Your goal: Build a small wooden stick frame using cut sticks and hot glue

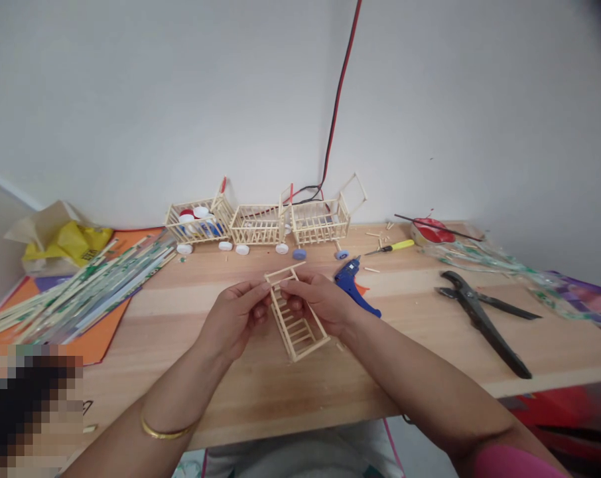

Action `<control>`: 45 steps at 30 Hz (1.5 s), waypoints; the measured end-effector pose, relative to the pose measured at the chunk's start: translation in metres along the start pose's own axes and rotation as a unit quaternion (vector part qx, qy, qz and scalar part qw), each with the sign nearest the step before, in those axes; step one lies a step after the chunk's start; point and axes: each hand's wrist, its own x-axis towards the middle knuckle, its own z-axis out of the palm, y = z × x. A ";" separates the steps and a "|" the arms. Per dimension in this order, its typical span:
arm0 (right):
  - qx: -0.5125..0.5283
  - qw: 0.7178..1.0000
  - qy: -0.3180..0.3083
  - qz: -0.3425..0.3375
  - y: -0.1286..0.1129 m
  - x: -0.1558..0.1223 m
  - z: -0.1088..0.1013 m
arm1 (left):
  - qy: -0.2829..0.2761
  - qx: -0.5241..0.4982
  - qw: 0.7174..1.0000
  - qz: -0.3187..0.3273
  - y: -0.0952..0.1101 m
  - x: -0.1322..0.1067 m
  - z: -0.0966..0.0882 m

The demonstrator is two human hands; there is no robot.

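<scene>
Between my two hands is a small wooden stick frame (289,330), built like a ladder-sided basket and tilted above the table. My left hand (235,315) pinches its far left corner, thumb on top. From the other side, my right hand (320,299) grips the same far end, with its thumb near the left one and its other fingers partly hidden inside the frame. Just beyond my right hand lies a blue glue gun (351,282). Behind stand three little stick carts with round wheels: the left cart (201,222), the middle cart (258,224) and the right cart (320,220).
Wrapped bundles of sticks (91,285) and a yellow bag (66,245) lie at left. Farther right are a yellow-handled screwdriver (393,246), a red-lined bowl (432,232) and black pliers (484,318). A red-and-black cable (340,86) runs down the wall.
</scene>
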 end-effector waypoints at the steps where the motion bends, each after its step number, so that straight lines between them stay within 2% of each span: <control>1: 0.000 1.000 0.000 -0.001 0.001 0.000 0.000 | 0.003 -0.001 1.000 0.001 0.001 -0.001 0.001; 24: 0.022 1.000 -0.012 0.019 0.003 0.002 -0.001 | 0.006 -0.014 1.000 -0.001 0.003 0.001 0.005; 30: 0.026 0.999 -0.018 0.022 0.002 0.003 -0.001 | -0.009 -0.009 1.000 -0.004 0.001 0.000 0.004; 36: 0.039 0.999 -0.016 0.027 -0.002 -0.001 0.001 | -0.002 -0.015 1.000 0.021 -0.002 0.002 0.003; 41: 0.039 0.999 -0.004 0.026 -0.006 -0.004 0.001 | 0.053 -0.019 0.998 0.032 0.000 0.004 -0.001; 45: -0.009 0.999 -0.014 0.045 -0.007 -0.006 -0.004 | 0.091 -0.011 0.995 0.047 0.002 0.007 -0.006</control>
